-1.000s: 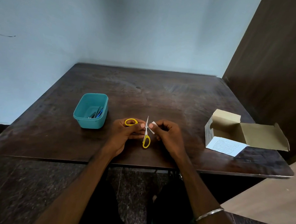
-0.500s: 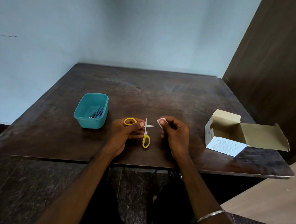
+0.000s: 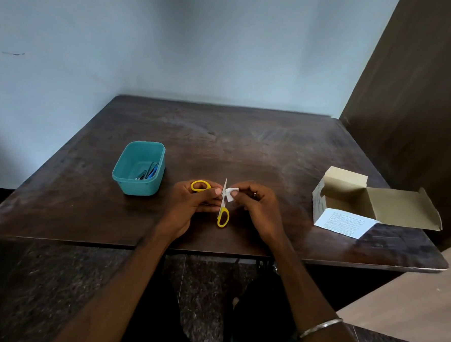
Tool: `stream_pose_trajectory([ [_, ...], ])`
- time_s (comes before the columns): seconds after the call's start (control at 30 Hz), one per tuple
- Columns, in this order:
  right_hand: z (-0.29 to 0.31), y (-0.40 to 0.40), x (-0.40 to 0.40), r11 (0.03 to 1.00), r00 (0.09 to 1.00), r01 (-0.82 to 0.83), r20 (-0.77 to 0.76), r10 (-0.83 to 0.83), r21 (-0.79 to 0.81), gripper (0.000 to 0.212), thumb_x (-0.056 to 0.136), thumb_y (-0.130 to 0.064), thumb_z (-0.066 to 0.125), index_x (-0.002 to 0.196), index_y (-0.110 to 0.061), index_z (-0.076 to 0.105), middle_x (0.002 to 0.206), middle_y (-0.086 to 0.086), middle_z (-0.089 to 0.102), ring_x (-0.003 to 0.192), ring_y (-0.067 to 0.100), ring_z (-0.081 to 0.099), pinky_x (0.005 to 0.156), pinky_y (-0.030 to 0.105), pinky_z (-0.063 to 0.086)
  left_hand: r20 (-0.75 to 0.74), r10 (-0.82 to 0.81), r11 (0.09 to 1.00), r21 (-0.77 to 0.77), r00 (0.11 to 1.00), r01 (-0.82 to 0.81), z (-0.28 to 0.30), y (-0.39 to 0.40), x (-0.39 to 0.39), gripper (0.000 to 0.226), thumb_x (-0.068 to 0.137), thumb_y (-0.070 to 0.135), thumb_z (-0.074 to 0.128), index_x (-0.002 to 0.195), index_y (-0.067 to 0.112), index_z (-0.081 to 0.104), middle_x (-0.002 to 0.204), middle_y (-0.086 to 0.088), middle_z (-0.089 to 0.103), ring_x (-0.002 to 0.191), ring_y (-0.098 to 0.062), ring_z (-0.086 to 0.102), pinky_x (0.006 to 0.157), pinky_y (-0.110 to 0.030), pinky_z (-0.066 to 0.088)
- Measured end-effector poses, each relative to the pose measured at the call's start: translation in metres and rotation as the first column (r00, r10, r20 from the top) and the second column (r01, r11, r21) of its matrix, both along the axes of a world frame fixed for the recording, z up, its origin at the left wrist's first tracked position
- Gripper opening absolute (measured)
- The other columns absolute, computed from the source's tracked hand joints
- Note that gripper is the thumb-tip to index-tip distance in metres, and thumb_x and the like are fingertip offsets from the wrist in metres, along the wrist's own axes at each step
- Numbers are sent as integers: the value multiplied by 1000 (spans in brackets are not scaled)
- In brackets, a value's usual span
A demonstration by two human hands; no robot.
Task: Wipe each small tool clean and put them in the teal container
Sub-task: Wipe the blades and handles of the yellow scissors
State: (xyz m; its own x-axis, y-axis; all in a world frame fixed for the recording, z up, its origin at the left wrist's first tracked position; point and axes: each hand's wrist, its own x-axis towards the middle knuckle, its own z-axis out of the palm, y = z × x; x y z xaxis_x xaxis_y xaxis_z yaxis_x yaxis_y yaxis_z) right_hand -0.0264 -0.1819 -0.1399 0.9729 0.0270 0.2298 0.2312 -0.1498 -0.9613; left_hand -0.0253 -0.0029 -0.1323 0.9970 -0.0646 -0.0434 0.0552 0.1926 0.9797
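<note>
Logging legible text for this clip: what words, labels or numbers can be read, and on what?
None can be read.
White printed panel on the open cardboard box: lines of print, too small and blurred.
Box's left side: faint marks, unreadable.

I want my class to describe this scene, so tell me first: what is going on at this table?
A person is cleaning small yellow-handled scissors, which are spread open. The left hand grips them near one handle loop, while the right hand pinches a small white wipe against a blade. A teal container to the left already holds a few small tools. An open cardboard box lies on the right of the table.
</note>
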Motion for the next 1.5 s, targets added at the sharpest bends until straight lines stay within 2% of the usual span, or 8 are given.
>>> stream_pose_trajectory([
  [0.13, 3, -1, -1, 997, 999, -53, -3, 53, 47, 12, 90, -1, 64, 93, -2, 75, 87, 12, 74, 74, 16, 68, 63, 15, 47, 5, -17, 1000, 0, 1000, 17, 0, 1, 0, 12, 85, 5, 70, 96, 4, 74, 88, -20, 74, 76, -27, 73, 68, -33, 62],
  [0.23, 4, 0, -1, 992, 999, -48, -17, 51, 116, 20, 95, -9, 60, 89, 6, 73, 83, 24, 70, 64, 14, 65, 57, 14, 46, -3, -27, 1000, -10, 1000, 27, 0, 1, 0, 10, 86, 4, 70, 94, 6, 75, 87, -19, 75, 75, -26, 72, 67, -32, 62],
  [0.37, 5, 0, 0, 993, 998, -51, -32, 55, 106, 18, 93, -8, 64, 88, 7, 72, 79, 19, 69, 62, 14, 66, 57, 15, 48, 2, -43, 999, -1, 999, 43, -1, 1, 1, 10, 86, 5, 70, 94, 6, 75, 89, -20, 74, 77, -28, 72, 68, -33, 62],
  [0.57, 1, -1, 1, 996, 996, -77, -40, 79, 54, 4, 87, -8, 72, 88, -9, 76, 81, 8, 74, 66, 28, 67, 67, 38, 56, 10, -43, 999, 9, 999, 43, -2, 2, 2, 13, 86, 4, 69, 98, 1, 73, 92, -25, 73, 79, -33, 71, 69, -35, 62],
  [0.87, 4, 1, -2, 993, 993, -106, -53, 103, -53, 8, 90, -10, 69, 86, -13, 75, 77, 0, 73, 61, 11, 63, 62, 22, 52, 11, -45, 999, 1, 999, 45, 2, 1, -1, 10, 86, 1, 68, 95, 1, 73, 83, -18, 74, 72, -26, 72, 65, -31, 62],
  [1.1, 4, -1, -1, 997, 996, -72, -63, 70, -28, 8, 90, -9, 68, 85, -6, 74, 78, 9, 74, 60, 14, 61, 62, 23, 51, -16, -16, 999, -39, 1000, 16, 2, 0, -1, 9, 84, 0, 69, 93, 1, 73, 85, -24, 72, 73, -30, 72, 63, -32, 61],
  [1.33, 5, 0, -3, 992, 993, -106, -65, 101, -66, 8, 92, -13, 68, 89, -12, 75, 83, 2, 74, 64, 10, 63, 64, 25, 54, -16, -41, 999, -12, 999, 41, 2, 2, -1, 10, 85, 2, 69, 95, 1, 73, 86, -22, 73, 74, -28, 72, 65, -33, 61],
  [1.5, 4, -1, -3, 998, 996, -56, -73, 54, -22, 8, 90, -8, 68, 85, -7, 74, 79, 7, 74, 61, 15, 62, 62, 25, 52, -17, -28, 999, -41, 999, 27, 3, 1, -2, 9, 84, 1, 69, 92, 1, 73, 82, -20, 73, 71, -26, 72, 63, -31, 61],
])
